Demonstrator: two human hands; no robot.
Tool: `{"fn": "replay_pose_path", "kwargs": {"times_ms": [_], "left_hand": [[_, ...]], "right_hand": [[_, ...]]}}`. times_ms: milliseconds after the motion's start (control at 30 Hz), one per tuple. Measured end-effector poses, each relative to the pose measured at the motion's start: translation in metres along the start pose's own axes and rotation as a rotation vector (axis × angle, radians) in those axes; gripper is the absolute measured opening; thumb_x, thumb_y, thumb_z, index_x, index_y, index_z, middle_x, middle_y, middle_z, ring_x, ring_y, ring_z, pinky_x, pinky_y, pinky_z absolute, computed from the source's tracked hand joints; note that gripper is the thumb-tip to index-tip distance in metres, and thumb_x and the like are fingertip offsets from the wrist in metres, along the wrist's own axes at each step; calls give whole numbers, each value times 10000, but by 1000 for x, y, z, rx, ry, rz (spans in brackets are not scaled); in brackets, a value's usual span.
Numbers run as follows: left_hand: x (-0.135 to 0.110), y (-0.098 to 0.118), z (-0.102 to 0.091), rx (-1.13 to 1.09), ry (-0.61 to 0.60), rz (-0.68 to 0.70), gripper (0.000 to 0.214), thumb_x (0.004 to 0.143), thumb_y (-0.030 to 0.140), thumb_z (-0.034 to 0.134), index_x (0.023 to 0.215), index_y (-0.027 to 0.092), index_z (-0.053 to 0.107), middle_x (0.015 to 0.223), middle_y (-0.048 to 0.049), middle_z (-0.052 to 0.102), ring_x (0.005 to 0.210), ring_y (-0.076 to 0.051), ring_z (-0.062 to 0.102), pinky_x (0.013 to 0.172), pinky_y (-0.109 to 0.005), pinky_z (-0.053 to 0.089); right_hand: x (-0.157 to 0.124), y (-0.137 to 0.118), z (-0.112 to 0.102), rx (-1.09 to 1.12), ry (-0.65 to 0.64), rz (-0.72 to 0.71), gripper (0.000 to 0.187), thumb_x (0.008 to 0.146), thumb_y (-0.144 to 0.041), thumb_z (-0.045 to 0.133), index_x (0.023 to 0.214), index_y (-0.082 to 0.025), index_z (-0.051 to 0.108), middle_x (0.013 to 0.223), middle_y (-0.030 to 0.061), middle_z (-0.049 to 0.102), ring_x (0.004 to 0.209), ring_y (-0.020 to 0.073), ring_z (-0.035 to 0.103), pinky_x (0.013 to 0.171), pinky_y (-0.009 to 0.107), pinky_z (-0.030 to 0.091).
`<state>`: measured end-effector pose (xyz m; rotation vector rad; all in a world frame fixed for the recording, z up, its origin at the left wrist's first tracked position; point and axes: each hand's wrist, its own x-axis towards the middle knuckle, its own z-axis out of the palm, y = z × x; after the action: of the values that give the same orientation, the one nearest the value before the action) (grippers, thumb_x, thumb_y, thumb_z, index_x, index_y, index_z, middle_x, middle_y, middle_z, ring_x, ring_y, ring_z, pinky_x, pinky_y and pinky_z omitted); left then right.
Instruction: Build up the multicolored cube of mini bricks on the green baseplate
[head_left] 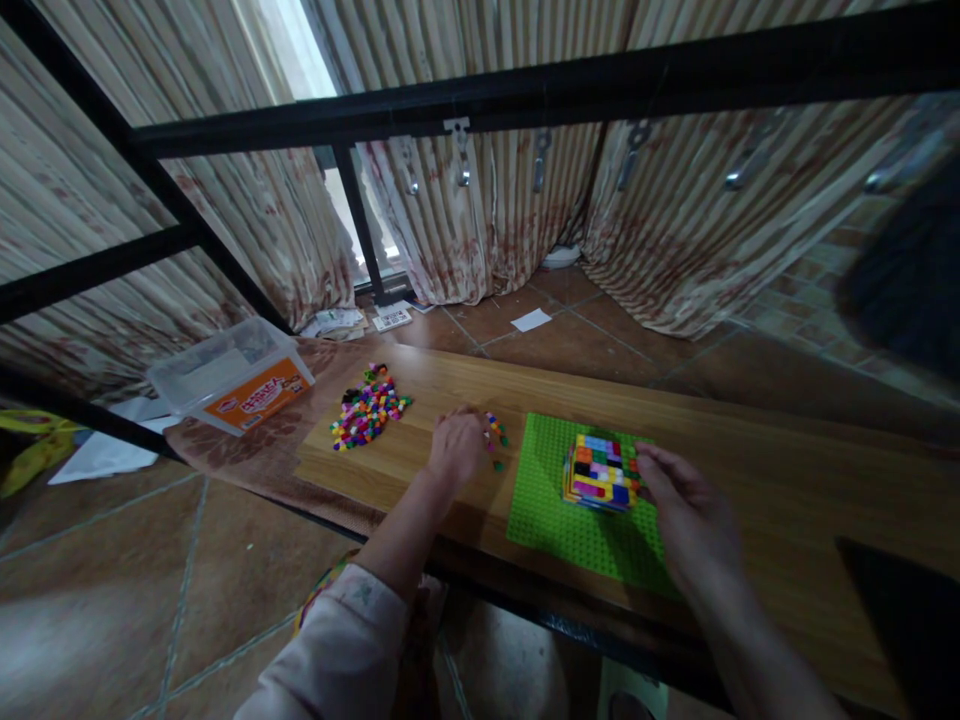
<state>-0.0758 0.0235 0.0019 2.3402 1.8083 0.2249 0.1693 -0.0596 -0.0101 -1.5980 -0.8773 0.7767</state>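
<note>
A compact block of multicoloured building bricks point(600, 470) stands on a green studded baseplate point(547, 520). My right hand point(690, 500) is at the block's right side, its thumb and fingers closed against that edge. Left of the baseplate, my left hand point(456, 445) is low over the table with its fingers curled. Whatever its fingertips hold, if anything, is hidden. Close to those fingers lies a small group of loose bricks point(493, 430), and a single green brick point(498, 466) lies nearer me.
A larger heap of loose bricks point(371, 408) lies at the left of the wooden tabletop point(435, 372). Beyond it stands a clear plastic box point(225, 375) with an orange label. A black metal frame point(480, 105) and curtains point(480, 230) are behind; a dark object point(892, 600) lies at right.
</note>
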Motion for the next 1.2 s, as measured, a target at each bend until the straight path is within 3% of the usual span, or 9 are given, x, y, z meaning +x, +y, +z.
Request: {"fn": "replay_pose_path", "kwargs": {"times_ms": [167, 300, 433, 567, 767, 967, 1200], "left_hand": [[0, 2, 0, 4, -13, -16, 203, 845, 149, 522, 838, 183, 722, 979, -91, 707, 947, -224, 650, 861, -338, 480], [2, 1, -1, -30, 51, 30, 191, 863, 147, 518, 845, 178, 706, 956, -86, 698, 951, -220, 646, 868, -340, 478], [0, 9, -6, -251, 111, 202, 191, 906, 167, 506, 923, 181, 695, 929, -58, 686, 852, -165, 644, 813, -279, 494], [-12, 35, -11, -465, 184, 439, 195, 947, 230, 503, 993, 211, 691, 947, -46, 690, 906, -161, 640, 838, -280, 501], [-28, 70, -5, -406, 259, 618, 206, 953, 262, 519, 1037, 224, 703, 1006, -55, 703, 936, -183, 638, 867, -345, 488], [-26, 76, 4, -303, 300, 633, 201, 948, 233, 528, 1013, 234, 718, 992, -36, 720, 898, -184, 635, 838, -357, 479], [-23, 80, 6, -331, 284, 574, 160, 937, 251, 556, 971, 232, 711, 955, -34, 732, 879, -181, 658, 816, -341, 485]], "right_hand": [[-1, -4, 2, 46, 7, 37, 416, 719, -547, 703, 987, -229, 723, 936, 58, 747, 848, 231, 680, 808, 418, 525], [0, -1, 3, 85, 6, 18, 407, 726, -538, 704, 981, -221, 722, 932, 63, 746, 847, 231, 676, 796, 413, 519], [1, 0, 5, 87, 4, -15, 383, 740, -533, 695, 971, -229, 724, 919, 59, 746, 860, 236, 673, 804, 415, 514], [2, 1, 7, 97, 11, -26, 362, 744, -523, 694, 956, -232, 725, 883, 50, 744, 850, 231, 671, 788, 397, 516], [3, 2, 9, 96, 14, -45, 362, 750, -518, 689, 961, -226, 724, 896, 50, 742, 849, 225, 670, 765, 379, 522], [2, 0, 8, 110, 4, -54, 367, 744, -509, 690, 966, -218, 723, 917, 50, 740, 822, 205, 658, 768, 366, 514], [2, 0, 9, 124, 6, -47, 371, 731, -519, 695, 947, -218, 721, 843, 42, 731, 766, 202, 653, 701, 347, 519]]}}
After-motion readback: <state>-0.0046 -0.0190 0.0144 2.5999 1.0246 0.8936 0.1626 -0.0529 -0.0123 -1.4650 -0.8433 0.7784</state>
